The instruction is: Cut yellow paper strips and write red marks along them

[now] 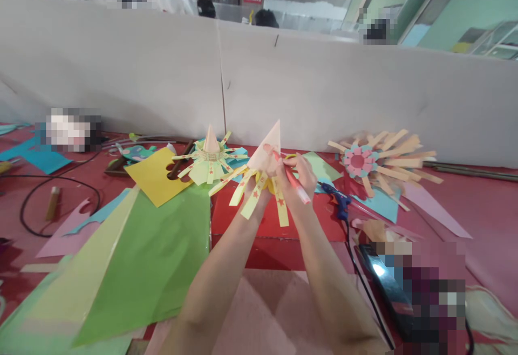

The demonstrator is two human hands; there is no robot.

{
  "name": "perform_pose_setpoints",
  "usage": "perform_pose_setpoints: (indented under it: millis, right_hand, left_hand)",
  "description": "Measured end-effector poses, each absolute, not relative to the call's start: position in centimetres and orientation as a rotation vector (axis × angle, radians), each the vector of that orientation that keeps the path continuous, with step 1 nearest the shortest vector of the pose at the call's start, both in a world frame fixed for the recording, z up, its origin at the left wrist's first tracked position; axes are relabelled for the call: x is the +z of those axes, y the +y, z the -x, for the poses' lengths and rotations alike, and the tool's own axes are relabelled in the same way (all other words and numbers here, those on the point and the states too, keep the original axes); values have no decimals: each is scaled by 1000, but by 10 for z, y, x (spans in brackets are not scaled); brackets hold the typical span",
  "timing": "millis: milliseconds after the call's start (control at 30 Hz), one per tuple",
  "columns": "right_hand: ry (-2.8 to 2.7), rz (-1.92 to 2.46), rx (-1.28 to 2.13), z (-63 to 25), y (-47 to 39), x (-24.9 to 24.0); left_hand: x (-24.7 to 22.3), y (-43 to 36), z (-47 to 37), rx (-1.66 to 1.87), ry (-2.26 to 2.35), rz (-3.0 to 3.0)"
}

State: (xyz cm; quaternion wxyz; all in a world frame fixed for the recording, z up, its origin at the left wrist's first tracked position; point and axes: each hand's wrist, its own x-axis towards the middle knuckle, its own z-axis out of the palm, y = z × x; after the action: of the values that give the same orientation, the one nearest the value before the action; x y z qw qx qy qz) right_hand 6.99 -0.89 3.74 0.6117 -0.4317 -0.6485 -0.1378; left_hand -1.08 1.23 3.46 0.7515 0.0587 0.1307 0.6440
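A pale pink paper cone [265, 152] with yellow star-marked strips [253, 197] fanning out below it is held up in the middle. My left hand [259, 190] is under the cone, mostly hidden by the strips, and supports it from beneath. In my right hand [301, 174] is a red marker [297, 183], its tip against the cone's face beside a red drawn shape. A similar finished-looking cone piece with strips [210, 152] stands on the table just to the left.
Green sheets [157, 252] and a yellow sheet [156, 174] lie left. Right are a paper-strip flower [358, 162], a blue glue gun [338, 201] with its cord, and a phone [388, 290]. A white partition [162, 74] stands behind.
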Motion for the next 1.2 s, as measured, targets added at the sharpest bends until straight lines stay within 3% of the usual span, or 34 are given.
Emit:
perform_pose_setpoints:
  millis: [267,600,1067,1200]
  right_hand:
    - [-1456,1023,-295,-73,-9,39]
    - [-1315,986,584,-83,-12,51]
    - [-1289,1010,265,-79,-14,48]
    - [-1376,1005,23,-78,-12,42]
  left_hand:
    - [30,13,10,1396,289,-251]
    - [20,24,13,1440,304,-373]
    - [34,13,14,1446,329,-367]
    - [35,11,16,1430,314,-372]
